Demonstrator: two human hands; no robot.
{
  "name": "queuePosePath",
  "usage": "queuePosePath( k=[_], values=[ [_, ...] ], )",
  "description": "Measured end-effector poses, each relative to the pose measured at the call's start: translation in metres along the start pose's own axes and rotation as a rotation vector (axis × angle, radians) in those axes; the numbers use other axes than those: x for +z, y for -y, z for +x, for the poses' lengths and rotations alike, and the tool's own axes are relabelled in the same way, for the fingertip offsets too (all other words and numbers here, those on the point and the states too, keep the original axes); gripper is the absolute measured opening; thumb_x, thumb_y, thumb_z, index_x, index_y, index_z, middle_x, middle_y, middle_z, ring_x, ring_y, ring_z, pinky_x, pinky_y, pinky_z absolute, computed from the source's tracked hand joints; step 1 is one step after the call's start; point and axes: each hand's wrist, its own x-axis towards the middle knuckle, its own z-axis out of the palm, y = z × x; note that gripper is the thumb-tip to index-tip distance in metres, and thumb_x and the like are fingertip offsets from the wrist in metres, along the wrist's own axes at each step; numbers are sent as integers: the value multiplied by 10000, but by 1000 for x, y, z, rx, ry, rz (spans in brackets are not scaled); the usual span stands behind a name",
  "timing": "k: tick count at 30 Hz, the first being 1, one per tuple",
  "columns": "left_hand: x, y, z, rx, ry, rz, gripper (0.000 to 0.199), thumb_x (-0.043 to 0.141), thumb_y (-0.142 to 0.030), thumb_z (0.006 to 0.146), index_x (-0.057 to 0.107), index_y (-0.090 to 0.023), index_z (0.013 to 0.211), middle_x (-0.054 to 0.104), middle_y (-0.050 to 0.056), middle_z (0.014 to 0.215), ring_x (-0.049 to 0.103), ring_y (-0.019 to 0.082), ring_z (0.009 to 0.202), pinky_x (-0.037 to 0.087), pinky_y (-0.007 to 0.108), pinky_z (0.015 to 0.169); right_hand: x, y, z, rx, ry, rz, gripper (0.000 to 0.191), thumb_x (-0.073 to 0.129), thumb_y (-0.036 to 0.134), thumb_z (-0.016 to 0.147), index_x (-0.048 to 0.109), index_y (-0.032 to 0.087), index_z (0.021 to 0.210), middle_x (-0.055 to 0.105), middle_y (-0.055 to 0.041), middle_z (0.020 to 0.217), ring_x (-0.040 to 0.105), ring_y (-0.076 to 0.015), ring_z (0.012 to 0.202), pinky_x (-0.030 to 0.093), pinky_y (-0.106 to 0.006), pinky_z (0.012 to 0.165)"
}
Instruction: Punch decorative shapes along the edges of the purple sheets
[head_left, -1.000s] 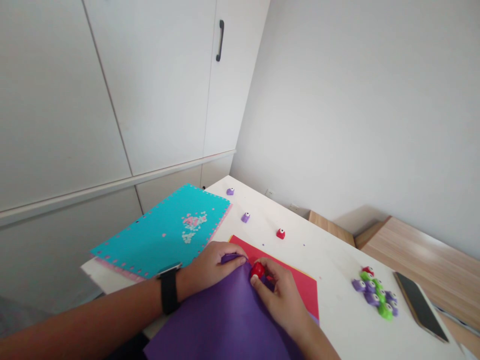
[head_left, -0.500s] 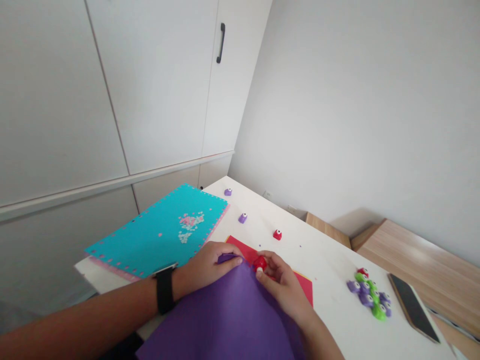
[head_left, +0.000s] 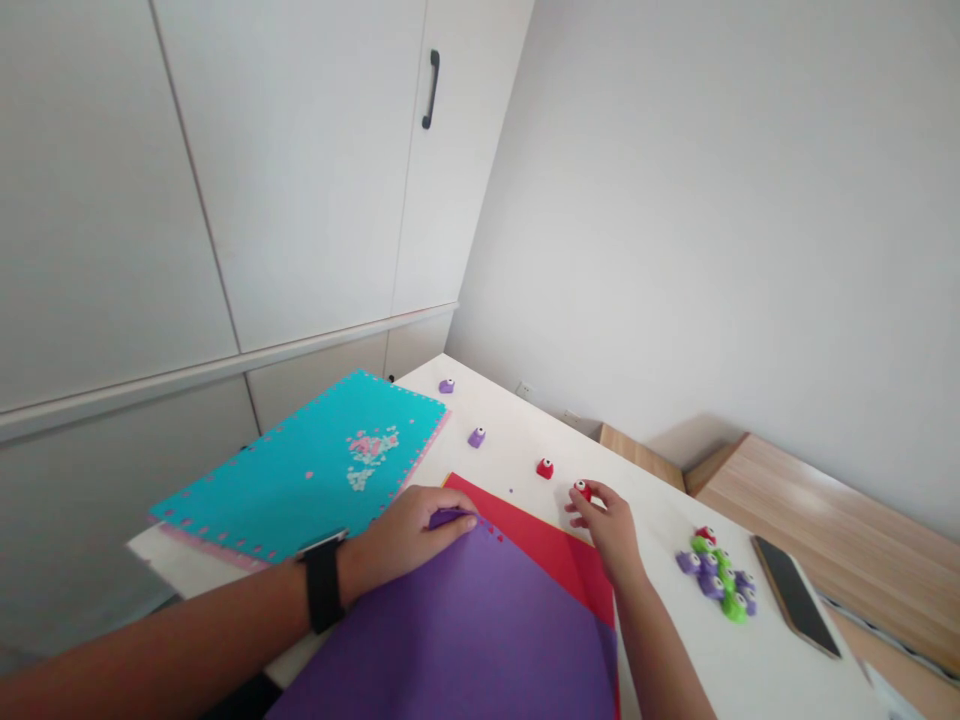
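Note:
A purple sheet of paper (head_left: 472, 620) lies tilted toward me, its upper corner pinched by my left hand (head_left: 420, 535), which wears a black wristband. Small punched holes line the sheet's edge beside my left fingertips, with red showing through. Beneath it is a red sheet (head_left: 540, 535) with a yellow edge peeking out. My right hand (head_left: 609, 525) is apart from the paper, holding a small red craft punch (head_left: 581, 489) with a white button just above the table. Another red punch (head_left: 545, 468) stands a little to the left of it.
A turquoise sheet (head_left: 277, 480) with punched edges lies on pink paper at left, bearing a heap of paper confetti (head_left: 369, 450). Two purple punches (head_left: 477, 437) stand toward the back. Several coloured punches (head_left: 720, 575) cluster at right, beside a phone (head_left: 795, 595). A wall borders the white table.
My right hand has moved off the purple sheet's edge to the right, carrying the red craft punch. The punched edge is now uncovered and the sheet lies flatter. My left hand keeps its pinch.

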Motion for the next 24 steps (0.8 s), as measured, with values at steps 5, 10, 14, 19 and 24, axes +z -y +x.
queuePosePath(
  k=[5, 10, 14, 19, 24],
  values=[
    [-1, 0, 0, 23, -11, 7, 281, 579, -400, 963, 785, -211, 989, 798, 37, 987, 712, 218, 911, 504, 272, 828, -4, -11, 27, -81, -91, -228, 567, 762, 631, 707, 773, 165, 1031, 751, -78, 854, 642, -229, 663, 517, -376, 669],
    [1, 5, 2, 26, -18, 4, 286, 573, -412, 968, 782, -217, 982, 797, 33, 979, 717, 216, 911, 508, 275, 828, 3, -13, 39, -166, -88, -381, 507, 753, 597, 726, 809, 201, 1038, 767, -71, 928, 673, -275, 871, 500, -403, 845],
    [2, 9, 3, 22, -33, 31, 283, 583, -424, 958, 786, -230, 987, 797, 34, 993, 718, 224, 929, 515, 290, 868, 4, -7, 41, -239, -82, -444, 495, 769, 583, 721, 817, 208, 1040, 782, -83, 983, 682, -284, 959, 485, -389, 913],
    [2, 9, 4, 10, -7, 27, 330, 548, -458, 967, 784, -231, 1000, 795, 47, 1028, 716, 244, 969, 531, 306, 893, -52, 1, 46, -195, -302, -563, 615, 477, 612, 915, 735, 154, 1235, 769, -127, 1099, 664, -255, 830, 504, -370, 801],
    [3, 16, 6, -1, -10, 37, 345, 552, -504, 958, 787, -260, 1021, 793, 31, 1071, 716, 266, 1011, 539, 320, 926, -144, -5, 31, -11, -569, -835, 524, 409, 386, 941, 685, 95, 1277, 727, -209, 1190, 654, -329, 1055, 429, -430, 957]
  ],
)
